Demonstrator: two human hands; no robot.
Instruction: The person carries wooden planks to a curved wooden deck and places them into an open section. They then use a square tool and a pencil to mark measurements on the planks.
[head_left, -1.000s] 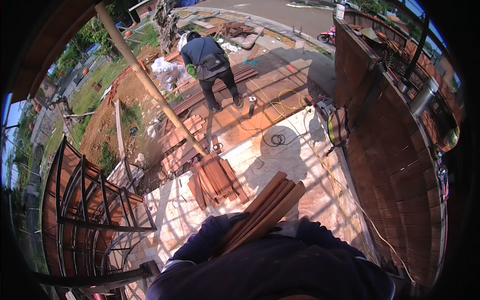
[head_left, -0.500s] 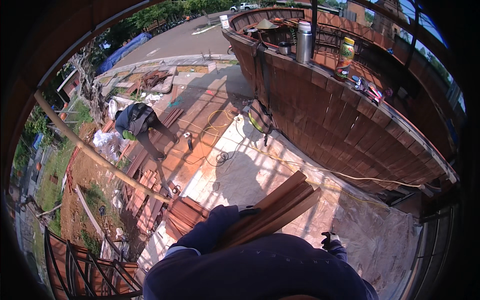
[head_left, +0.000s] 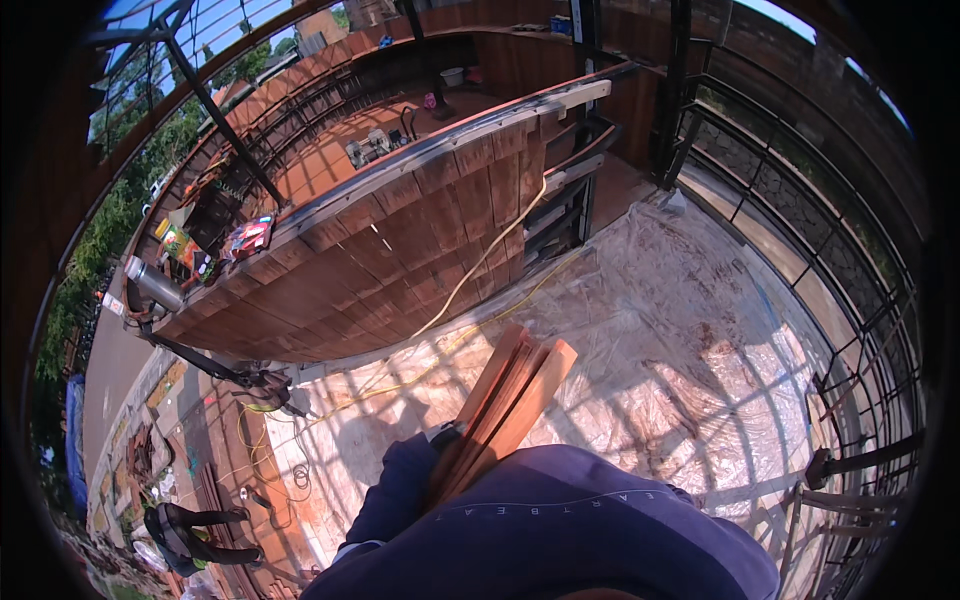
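Note:
A bundle of several reddish-brown wooden planks (head_left: 505, 405) is tucked against my front, with its far ends tilted up and to the right. My left hand (head_left: 443, 434), in a dark glove, is closed around the left side of the bundle. My torso and the planks hide part of its fingers. My right hand is out of sight, with only my dark blue sleeve and shirt showing on that side.
Plastic sheeting (head_left: 690, 330) covers the floor ahead. A curved wooden wall (head_left: 400, 270) carries a steel flask (head_left: 155, 284) and packages on its top. A yellow cord (head_left: 470, 335) crosses the sheet. At lower left a co-worker (head_left: 190, 535) bends over; metal railings (head_left: 780, 180) stand right.
My view has swung to the right, so the wall and the co-worker now sit further left. The planks stay in my left hold. My right hand has gone out of view.

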